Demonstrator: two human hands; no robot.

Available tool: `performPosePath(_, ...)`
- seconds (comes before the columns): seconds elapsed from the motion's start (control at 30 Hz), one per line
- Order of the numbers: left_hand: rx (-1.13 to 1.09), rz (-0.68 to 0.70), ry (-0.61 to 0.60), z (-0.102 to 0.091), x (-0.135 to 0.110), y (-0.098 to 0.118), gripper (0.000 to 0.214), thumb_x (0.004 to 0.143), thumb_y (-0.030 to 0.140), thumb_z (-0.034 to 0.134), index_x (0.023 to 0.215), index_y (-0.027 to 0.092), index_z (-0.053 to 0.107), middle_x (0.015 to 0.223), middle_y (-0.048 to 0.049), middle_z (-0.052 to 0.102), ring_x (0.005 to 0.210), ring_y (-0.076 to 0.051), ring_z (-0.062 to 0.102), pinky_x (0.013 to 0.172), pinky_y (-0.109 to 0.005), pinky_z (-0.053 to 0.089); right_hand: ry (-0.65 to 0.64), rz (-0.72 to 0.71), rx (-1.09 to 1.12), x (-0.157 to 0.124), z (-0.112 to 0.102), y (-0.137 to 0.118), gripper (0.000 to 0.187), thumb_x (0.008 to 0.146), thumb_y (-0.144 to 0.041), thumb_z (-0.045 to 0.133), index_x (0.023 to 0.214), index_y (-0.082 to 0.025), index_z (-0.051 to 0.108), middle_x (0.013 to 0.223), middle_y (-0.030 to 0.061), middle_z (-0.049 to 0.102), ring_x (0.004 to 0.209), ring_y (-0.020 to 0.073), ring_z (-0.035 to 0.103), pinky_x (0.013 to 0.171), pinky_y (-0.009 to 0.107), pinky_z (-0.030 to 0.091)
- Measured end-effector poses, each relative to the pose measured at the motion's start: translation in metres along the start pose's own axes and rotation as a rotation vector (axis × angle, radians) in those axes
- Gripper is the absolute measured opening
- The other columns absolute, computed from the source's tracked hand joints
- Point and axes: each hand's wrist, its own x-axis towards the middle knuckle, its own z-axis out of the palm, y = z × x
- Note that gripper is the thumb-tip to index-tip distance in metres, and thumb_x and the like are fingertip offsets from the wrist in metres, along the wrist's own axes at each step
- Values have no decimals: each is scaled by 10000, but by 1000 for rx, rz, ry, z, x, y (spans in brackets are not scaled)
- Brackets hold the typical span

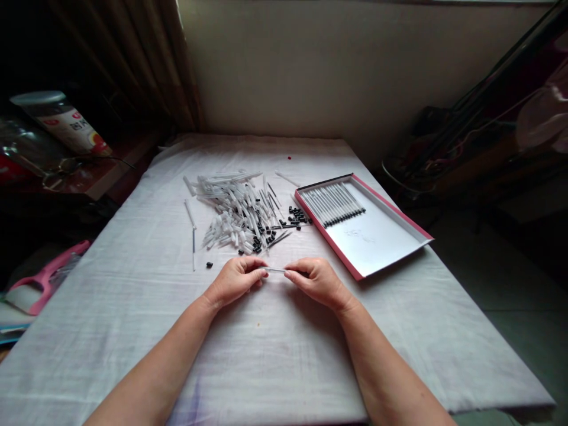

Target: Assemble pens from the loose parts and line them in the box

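Note:
My left hand point(235, 278) and my right hand point(316, 279) rest on the white cloth point(146, 307) and pinch the two ends of one clear pen tube point(275, 270) held level between them. Both hands have their fingers closed around it. Just beyond lies a loose pile of clear pen tubes point(235, 207) mixed with small black caps point(297, 216). To the right sits a shallow box lid with a pink rim point(346, 260), holding a row of finished pens point(337, 204) side by side at its far end.
A single tube point(194, 236) and a stray black cap point(209, 264) lie left of the hands. Off the table's left edge are a pink-handled object point(44, 281) and a jar point(62, 121). Curtain and wall stand behind; clutter fills the right side.

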Motion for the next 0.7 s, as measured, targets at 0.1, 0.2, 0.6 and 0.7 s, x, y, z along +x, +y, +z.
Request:
performPosePath(0.1, -23, 56, 18, 2, -1, 3, 223, 703, 323, 700, 854, 159, 681, 554, 26, 586, 465, -88, 509, 386, -157, 303, 8, 35, -24, 1, 0, -5, 178, 847, -258, 593, 829, -214, 764, 780, 32, 763, 676, 169, 678, 655, 257, 485)
performPosePath(0.2, -65, 81, 40, 0, -1, 4, 368, 714, 368, 713, 1018, 171, 650, 643, 11, 617, 516, -113, 574, 373, -154, 336, 43, 29, -106, 0, -6, -13, 190, 853, -258, 570, 800, -212, 746, 757, 33, 740, 682, 174, 664, 660, 266, 485)
performPosePath(0.6, -439, 72, 52, -21, 0, -1, 515, 656, 452, 815, 1066, 175, 670, 829, -49, 672, 643, -133, 626, 442, -175, 444, 663, 529, -354, 59, -150, 97, 366, 804, -294, 515, 1092, -147, 686, 887, 97, 737, 792, 226, 668, 735, 319, 505)
performPosePath(0.7, -551, 61, 52, -22, 1, -2, 441, 657, 389, 833, 1019, 177, 699, 807, -48, 685, 632, -122, 625, 500, -184, 467, 633, 640, -492, 82, -168, 126, 348, 777, -247, 511, 1054, -163, 705, 924, 104, 744, 834, 238, 669, 735, 311, 493)
